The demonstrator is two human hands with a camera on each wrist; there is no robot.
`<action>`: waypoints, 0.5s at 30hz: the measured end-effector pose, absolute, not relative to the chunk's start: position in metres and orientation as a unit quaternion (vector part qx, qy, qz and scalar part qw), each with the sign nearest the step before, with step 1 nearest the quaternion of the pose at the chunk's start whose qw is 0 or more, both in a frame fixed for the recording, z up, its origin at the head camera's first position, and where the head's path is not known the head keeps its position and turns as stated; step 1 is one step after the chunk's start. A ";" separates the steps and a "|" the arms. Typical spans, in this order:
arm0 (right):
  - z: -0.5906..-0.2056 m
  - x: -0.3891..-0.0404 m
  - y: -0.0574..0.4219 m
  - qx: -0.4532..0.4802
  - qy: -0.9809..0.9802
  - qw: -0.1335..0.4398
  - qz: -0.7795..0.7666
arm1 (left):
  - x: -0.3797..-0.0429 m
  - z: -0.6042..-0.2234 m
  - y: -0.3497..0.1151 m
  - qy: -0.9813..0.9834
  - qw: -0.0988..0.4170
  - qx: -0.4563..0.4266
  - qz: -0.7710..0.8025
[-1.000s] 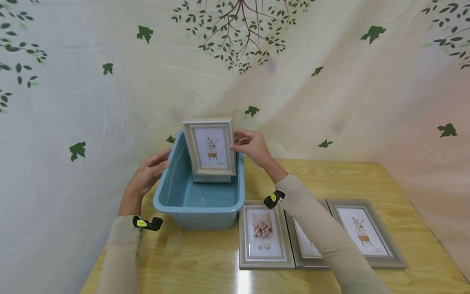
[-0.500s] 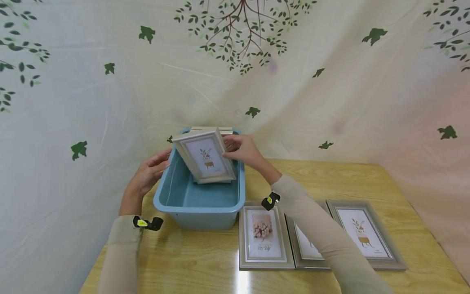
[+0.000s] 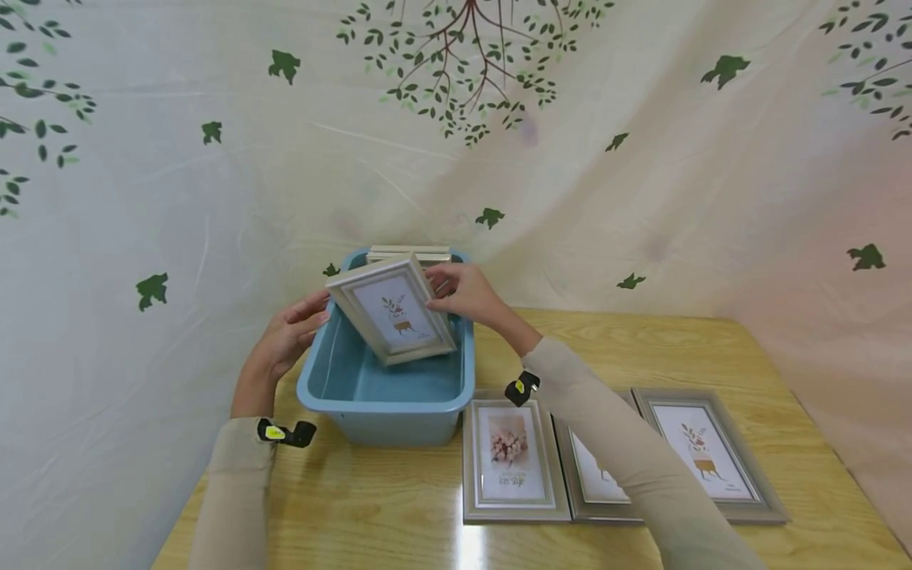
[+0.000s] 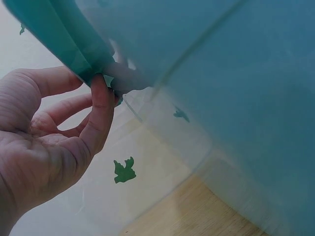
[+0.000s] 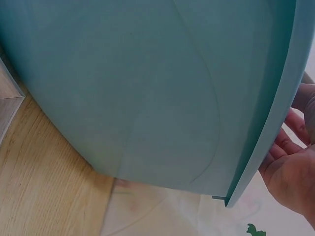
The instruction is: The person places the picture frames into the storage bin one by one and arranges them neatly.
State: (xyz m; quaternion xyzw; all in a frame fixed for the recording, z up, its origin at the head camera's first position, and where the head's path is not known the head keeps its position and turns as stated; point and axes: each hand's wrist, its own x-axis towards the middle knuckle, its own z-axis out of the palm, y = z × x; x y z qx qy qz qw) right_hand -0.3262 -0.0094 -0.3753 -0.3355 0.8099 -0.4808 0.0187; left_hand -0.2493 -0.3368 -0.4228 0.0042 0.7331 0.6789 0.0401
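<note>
My right hand grips a silver photo frame by its right side, thumb in front and fingers behind. The frame leans to the left inside a blue plastic bin, its picture of a potted plant facing me. Behind it, the top edges of other frames show against the bin's far end. My left hand holds the bin's left rim, and in the left wrist view its fingers and thumb pinch the rim. The bin wall hides the held frame in the right wrist view.
To the right of the bin, a frame with a flower picture, a partly covered frame and another plant-picture frame lie flat on the wooden table. My right forearm crosses over the middle one. A leaf-patterned cloth hangs behind.
My right hand has lowered the held frame into the bin and tipped it leftward and nearer to me, uncovering the frame tops behind. The left hand has stayed on the rim.
</note>
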 end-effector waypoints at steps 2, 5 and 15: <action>-0.374 -0.326 -0.011 -0.338 0.812 0.015 -0.475 | -0.249 -0.422 -0.337 0.736 0.040 0.003 0.676; -0.371 -0.326 -0.013 -0.342 0.816 0.009 -0.466 | -0.248 -0.422 -0.337 0.734 0.041 0.004 0.677; -0.351 -0.325 -0.023 -0.342 0.801 -0.003 -0.492 | -0.245 -0.421 -0.336 0.725 0.043 0.003 0.688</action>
